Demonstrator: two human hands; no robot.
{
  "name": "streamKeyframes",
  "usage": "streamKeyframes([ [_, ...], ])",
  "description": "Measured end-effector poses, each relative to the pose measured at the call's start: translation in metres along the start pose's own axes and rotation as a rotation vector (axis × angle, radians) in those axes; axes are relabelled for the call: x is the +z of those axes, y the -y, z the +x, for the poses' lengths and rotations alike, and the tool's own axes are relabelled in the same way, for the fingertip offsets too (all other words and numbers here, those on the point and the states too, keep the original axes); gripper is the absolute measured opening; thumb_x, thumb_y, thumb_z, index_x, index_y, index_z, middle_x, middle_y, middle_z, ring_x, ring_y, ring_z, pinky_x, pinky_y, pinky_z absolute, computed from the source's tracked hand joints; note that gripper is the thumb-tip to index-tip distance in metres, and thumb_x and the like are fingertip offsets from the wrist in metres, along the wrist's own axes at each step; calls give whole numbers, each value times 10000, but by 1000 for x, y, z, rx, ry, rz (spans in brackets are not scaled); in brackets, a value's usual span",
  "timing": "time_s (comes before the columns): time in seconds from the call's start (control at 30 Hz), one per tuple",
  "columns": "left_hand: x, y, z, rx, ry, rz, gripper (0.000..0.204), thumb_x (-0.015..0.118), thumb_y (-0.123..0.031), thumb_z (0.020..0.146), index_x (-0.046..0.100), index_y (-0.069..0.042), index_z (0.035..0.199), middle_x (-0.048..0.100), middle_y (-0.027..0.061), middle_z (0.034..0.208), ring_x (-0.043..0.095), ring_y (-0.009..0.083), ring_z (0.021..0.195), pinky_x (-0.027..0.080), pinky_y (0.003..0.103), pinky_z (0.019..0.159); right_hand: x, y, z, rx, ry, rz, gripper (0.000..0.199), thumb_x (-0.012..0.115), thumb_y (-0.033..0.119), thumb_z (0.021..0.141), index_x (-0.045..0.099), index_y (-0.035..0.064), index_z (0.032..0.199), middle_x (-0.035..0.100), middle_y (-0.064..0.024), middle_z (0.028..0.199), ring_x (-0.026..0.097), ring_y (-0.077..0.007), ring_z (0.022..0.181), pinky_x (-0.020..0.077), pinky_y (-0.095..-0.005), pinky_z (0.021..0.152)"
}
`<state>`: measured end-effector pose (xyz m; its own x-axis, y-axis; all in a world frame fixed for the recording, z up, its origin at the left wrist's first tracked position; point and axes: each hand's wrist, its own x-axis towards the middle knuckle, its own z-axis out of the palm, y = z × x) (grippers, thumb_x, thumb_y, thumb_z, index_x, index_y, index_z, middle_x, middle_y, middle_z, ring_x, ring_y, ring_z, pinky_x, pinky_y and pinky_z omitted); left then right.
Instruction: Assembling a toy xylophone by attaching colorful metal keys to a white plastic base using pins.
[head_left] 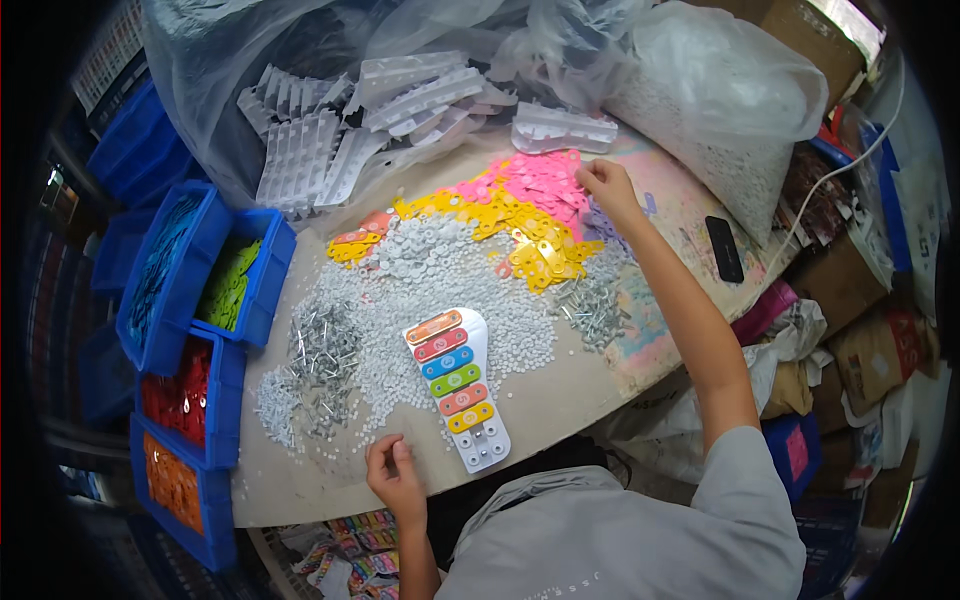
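A toy xylophone (478, 345) with a white base lies near the table's front edge. Several coloured bars sit across it; its narrow end is bare white with small round posts. Just left of that narrow end, my left hand (397, 482) hovers at the table edge with fingers curled; what is in them, if anything, is hidden. My right hand (610, 188) reaches far across to the heap of pink bars (545, 185), thumb and fingertips closed on a pink bar at its right side. Yellow bars (545, 250) lie in front of the pink ones, purple bars (607, 228) beside them.
Small white round pieces (430, 270) and metal pins (325, 345) cover the middle. Blue bins (222, 400) of coloured bars line the left. White bases (300, 155) lie at the back, near a bulging clear bag (715, 85). A black phone (724, 249) rests at right.
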<state>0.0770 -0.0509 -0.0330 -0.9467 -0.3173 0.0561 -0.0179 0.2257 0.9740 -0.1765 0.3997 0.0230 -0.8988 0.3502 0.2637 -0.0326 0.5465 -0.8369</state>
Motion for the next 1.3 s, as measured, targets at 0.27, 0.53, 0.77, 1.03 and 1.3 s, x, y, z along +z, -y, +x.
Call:
streamKeyframes([
  [0.27,15,-64,-8,165,289,2,96,644,-48,916,705,15,955,664,111,826,607,243,795,465,346,757,6,144,-243,-13,506,192,117,653,92,948,652,-10,890,659,-19,816,583,-73,749,464,-234,686],
  [0.53,23,-71,-41,111,440,53,100,714,-29,892,713,9,984,685,90,831,639,162,757,488,263,642,41,153,-332,172,533,308,86,676,64,926,679,-10,970,688,-80,903,640,-138,756,505,-270,655],
  [0.77,5,-69,-14,175,260,134,113,709,7,874,733,2,984,684,105,816,612,198,673,479,304,623,27,126,-317,215,556,294,239,551,14,992,497,-4,1224,709,-164,993,705,-167,875,531,-267,734],
  [1.03,8,-72,4,302,362,255,164,693,26,863,730,7,1022,656,106,819,598,233,764,474,330,673,19,93,-312,418,503,341,118,573,34,985,601,-6,1092,720,-75,864,666,-86,761,517,-233,682],
  [1.3,25,-59,1,98,395,177,84,744,-53,826,701,-11,885,647,96,822,569,233,780,453,349,704,15,91,-310,438,525,353,148,526,98,1027,606,19,1123,561,16,700,495,-41,650,417,-208,604],
])
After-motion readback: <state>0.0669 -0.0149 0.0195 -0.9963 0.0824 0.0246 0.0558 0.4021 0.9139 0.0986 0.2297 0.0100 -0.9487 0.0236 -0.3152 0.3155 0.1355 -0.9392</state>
